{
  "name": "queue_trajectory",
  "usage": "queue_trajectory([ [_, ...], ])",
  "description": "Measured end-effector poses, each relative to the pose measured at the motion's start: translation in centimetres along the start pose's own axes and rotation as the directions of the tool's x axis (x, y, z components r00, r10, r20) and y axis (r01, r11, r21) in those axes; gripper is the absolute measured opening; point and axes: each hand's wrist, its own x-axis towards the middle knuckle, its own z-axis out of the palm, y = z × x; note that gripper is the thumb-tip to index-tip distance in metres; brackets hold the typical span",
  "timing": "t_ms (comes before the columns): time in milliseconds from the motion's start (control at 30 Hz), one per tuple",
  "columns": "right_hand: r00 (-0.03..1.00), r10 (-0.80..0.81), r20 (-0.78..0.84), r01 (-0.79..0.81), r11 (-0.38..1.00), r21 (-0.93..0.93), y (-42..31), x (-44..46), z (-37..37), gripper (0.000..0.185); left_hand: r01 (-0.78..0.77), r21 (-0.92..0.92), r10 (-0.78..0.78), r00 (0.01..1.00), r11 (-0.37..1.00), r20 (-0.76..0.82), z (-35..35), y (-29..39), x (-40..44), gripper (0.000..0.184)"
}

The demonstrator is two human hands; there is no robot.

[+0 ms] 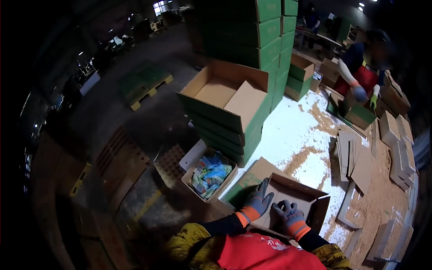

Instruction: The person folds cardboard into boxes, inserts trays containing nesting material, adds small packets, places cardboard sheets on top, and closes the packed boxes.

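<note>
An open cardboard box [300, 185] stands on the white table in front of me, a green and brown flap [246, 179] folded out to its left. My left hand [258, 202], in a grey glove with an orange cuff, lies along the box's left side, fingers stretched and thumb apart. Inside the box, my right hand [288, 215], gloved the same way, reaches over the near side with bent but spread fingers near the cardboard floor. I see nothing held in either hand. The right fingertips are partly hidden.
Left of my box sits a carton of blue and green packets [211, 174]. Behind it rises a stack of green boxes [225, 116], the top one open. Cardboard sheets [353, 157] and sawdust [306, 162] lie to the right. Across the table, a gloved co-worker [360, 74] handles another green box [360, 114].
</note>
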Motion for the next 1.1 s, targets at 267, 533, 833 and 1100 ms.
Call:
queue_trajectory([
  [267, 0.613, 0.534, -0.582, 0.059, 0.704, 0.708, 10.3, -9.5, 0.0, 0.051, 0.335, -0.569, -0.051, 0.888, 0.751, 0.456, -1.9, -4.7, 0.4, 0.068],
  [533, 0.843, 0.535, 0.047, -0.114, 0.092, 0.989, 11.1, -6.3, 15.5, 0.047, 0.51, -0.113, -0.404, 0.781, 0.853, 0.477, 1.7, -4.2, -1.0, 0.118],
  [833, 0.806, 0.59, -0.043, 0.267, -0.299, 0.916, 11.5, -9.0, 5.8, 0.036, 0.171, -0.588, -0.026, 0.969, 0.79, 0.247, -1.8, -0.1, 1.9, 0.059],
  [1100, 0.696, 0.629, -0.346, 0.703, -0.498, 0.508, 5.5, 3.1, -9.5, 0.046, -0.371, 0.016, 0.254, 0.602, 0.929, -0.757, -28.0, -11.0, 14.8, 0.048],
])
